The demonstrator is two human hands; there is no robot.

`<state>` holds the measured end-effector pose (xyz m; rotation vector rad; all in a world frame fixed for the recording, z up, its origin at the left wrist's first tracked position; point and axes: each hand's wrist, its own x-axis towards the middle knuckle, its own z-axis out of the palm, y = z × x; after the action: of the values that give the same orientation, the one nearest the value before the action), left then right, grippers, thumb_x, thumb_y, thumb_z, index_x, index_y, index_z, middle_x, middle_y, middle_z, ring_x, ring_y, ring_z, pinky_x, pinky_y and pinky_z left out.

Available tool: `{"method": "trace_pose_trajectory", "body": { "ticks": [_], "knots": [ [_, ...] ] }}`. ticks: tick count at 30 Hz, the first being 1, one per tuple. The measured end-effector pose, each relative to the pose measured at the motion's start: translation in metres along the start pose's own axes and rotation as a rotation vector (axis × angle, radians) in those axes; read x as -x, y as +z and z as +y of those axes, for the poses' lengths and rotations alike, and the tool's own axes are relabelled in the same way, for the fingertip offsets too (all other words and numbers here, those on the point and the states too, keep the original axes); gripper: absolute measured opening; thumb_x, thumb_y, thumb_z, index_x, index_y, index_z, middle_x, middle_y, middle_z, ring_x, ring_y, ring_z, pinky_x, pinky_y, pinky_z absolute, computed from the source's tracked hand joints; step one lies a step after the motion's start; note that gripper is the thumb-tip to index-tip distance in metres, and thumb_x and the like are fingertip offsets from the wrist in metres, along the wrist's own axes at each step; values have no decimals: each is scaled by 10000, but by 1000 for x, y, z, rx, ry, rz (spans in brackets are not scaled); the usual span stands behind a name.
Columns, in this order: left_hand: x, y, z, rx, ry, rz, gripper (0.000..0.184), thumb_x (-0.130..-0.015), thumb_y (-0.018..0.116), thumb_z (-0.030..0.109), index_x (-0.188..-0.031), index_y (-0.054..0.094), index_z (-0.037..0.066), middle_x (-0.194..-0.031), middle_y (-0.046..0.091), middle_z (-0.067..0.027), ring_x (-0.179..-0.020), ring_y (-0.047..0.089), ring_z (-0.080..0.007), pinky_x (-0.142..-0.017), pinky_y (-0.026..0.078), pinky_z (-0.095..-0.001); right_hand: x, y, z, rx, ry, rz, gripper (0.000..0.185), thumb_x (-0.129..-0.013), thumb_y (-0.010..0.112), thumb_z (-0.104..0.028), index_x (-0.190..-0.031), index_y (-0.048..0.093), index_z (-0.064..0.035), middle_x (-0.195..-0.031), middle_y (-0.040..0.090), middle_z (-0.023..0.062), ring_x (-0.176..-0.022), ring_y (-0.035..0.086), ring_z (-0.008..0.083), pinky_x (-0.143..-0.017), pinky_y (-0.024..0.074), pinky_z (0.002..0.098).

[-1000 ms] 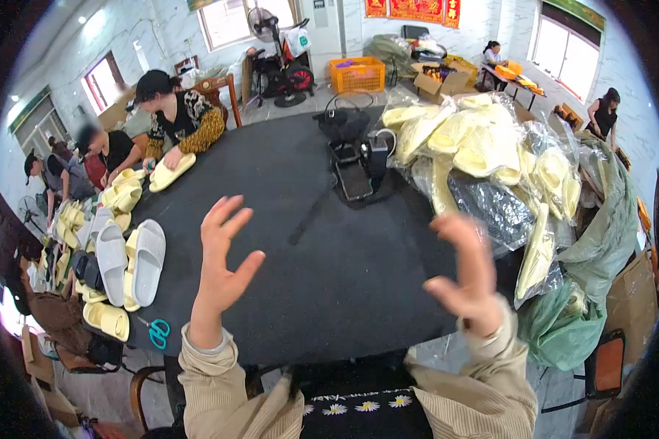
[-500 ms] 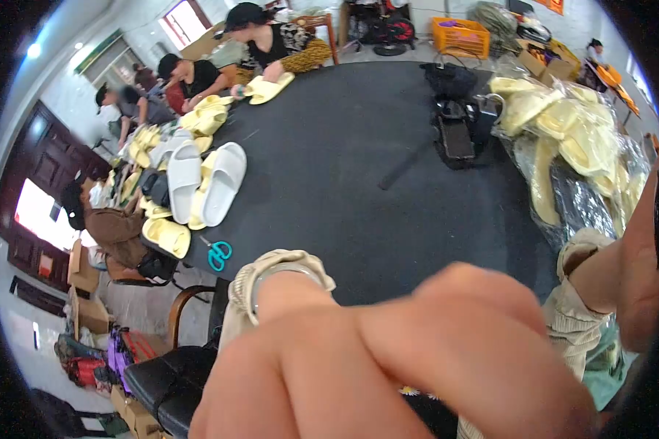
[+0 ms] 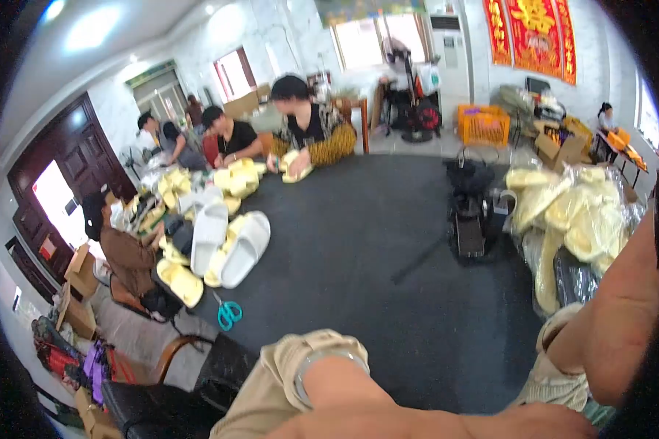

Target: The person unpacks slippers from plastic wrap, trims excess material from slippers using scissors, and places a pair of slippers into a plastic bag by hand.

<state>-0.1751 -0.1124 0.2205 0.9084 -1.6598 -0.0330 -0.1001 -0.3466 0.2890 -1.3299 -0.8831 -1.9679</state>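
Very close to the camera, my left hand (image 3: 432, 423) reaches in along the bottom edge, its fingers mostly cut off by the frame. My right hand (image 3: 622, 329) is raised at the right edge, near the lens, with its fingertips out of view. Whether either one holds anything is hidden. Beyond them lies the black table (image 3: 344, 241). Grey slippers (image 3: 245, 250) and yellow slippers (image 3: 179, 283) are piled on its left side, with teal scissors (image 3: 229, 314) just below. Bagged yellow slippers (image 3: 578, 212) lie at the right.
A black device on a stand (image 3: 470, 227) is on the table, left of the bags. A person in a patterned sleeve (image 3: 333, 143) handles a yellow slipper at the far edge. Other people sit along the left. A black chair (image 3: 168, 402) is at lower left.
Both my hands have come from over the table up close to the camera. The view has shifted, so the slippers and scissors appear farther right.
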Motion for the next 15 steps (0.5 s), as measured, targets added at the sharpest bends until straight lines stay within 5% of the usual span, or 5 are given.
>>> {"method": "trace_pose_trajectory", "body": {
  "ticks": [5,15],
  "knots": [
    [-28,2,-19,104,30,-104,440,-974,447,376,-1070,658,2,-1192,612,-212,-1189,486,-355,-1015,357,-452,-15,8,24,-19,-127,81,707,-880,597,-457,-1381,391,-3,-1388,417,228,-1259,426,352,-1028,341,466],
    [-57,1,-25,471,-225,-97,440,-987,422,338,-1078,652,-26,-1190,612,-219,-1170,508,-343,-1009,377,-439,55,5,13,-5,6,188,684,-888,589,-440,-1381,393,-7,-1388,415,233,-1261,424,358,-1028,342,471]
  ]
}}
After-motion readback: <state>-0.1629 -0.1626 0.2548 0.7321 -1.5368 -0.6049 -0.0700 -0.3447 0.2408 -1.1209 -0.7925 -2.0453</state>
